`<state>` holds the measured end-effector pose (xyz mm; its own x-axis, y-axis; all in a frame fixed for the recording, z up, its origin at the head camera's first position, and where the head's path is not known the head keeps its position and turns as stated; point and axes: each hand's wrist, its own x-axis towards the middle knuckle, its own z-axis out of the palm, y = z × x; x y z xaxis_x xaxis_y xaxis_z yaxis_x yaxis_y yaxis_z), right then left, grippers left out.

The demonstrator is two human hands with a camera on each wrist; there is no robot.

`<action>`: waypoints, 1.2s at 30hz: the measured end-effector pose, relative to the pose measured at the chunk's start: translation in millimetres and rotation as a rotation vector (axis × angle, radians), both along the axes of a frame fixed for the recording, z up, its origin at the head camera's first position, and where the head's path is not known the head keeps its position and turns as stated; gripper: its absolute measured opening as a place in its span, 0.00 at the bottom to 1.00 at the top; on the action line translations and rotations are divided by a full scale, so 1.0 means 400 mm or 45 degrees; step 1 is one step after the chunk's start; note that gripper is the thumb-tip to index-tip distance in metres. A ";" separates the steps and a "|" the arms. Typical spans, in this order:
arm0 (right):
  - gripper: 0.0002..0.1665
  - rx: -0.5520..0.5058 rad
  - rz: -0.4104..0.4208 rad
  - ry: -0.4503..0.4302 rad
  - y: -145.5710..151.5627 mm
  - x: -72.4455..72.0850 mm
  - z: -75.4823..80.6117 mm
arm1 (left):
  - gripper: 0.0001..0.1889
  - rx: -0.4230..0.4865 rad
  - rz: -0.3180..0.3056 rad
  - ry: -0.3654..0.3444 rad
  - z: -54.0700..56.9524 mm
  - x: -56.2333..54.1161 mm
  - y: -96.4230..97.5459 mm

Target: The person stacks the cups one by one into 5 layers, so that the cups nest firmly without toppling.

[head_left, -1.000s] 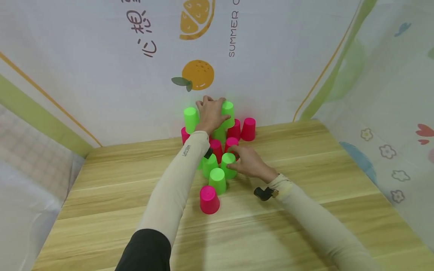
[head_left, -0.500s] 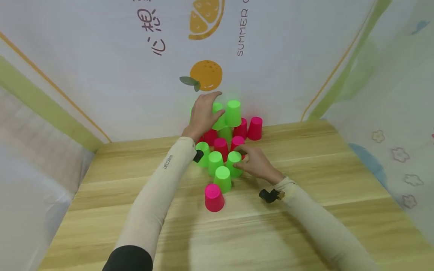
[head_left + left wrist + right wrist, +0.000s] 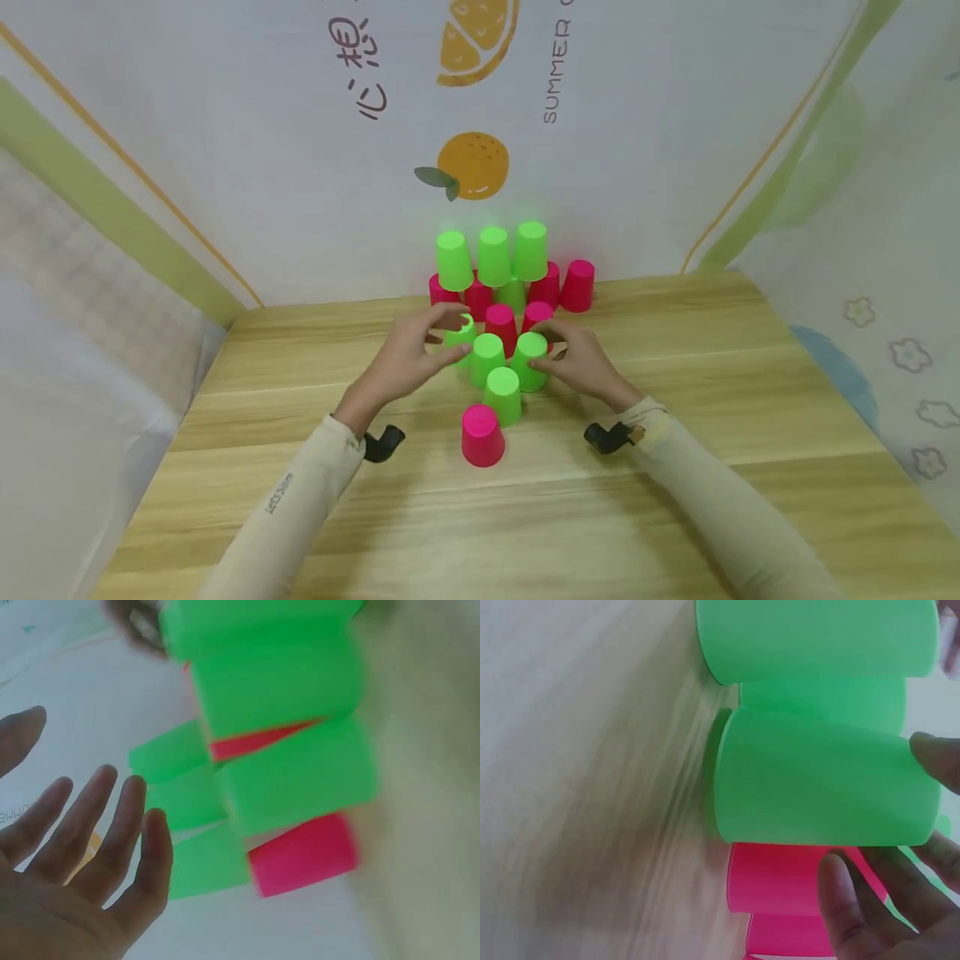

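Note:
My left hand [image 3: 401,357] hovers with loosely bent fingers beside the left green cup [image 3: 454,340] of the nearer row. Its fingers [image 3: 120,825] hold nothing in the left wrist view. My right hand [image 3: 588,365] pinches an upside-down green cup [image 3: 531,371] at the row's right end. In the right wrist view, the thumb [image 3: 934,757] lies on one side of that green cup [image 3: 825,780], near its closed end, with the fingers on the other side. Another green cup [image 3: 487,358] stands between the hands. In front are a green cup [image 3: 502,398] and a pink cup [image 3: 482,437].
Behind stand two pink cups [image 3: 500,327]. Along the wall, a row of pink cups [image 3: 577,287] with one green cup [image 3: 512,296] bears three green cups [image 3: 493,257] on top. The wooden table [image 3: 675,517] meets a white printed curtain [image 3: 622,167].
My left hand has come down and back from the upper green cups to the nearer row. My right hand keeps at the same green cup. The view has shifted slightly.

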<state>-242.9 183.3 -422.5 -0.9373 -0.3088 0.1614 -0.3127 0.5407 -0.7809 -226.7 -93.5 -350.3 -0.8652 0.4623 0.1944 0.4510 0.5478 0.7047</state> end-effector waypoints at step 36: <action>0.27 0.175 0.024 -0.034 0.128 -0.021 0.174 | 0.31 0.178 -0.084 -0.216 -0.198 0.184 -0.027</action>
<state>-251.2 234.6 -352.8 -0.9346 -0.3437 0.0912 -0.3036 0.6377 -0.7080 -153.2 -104.5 -429.5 -0.8598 0.4976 0.1144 0.3509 0.4129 0.8405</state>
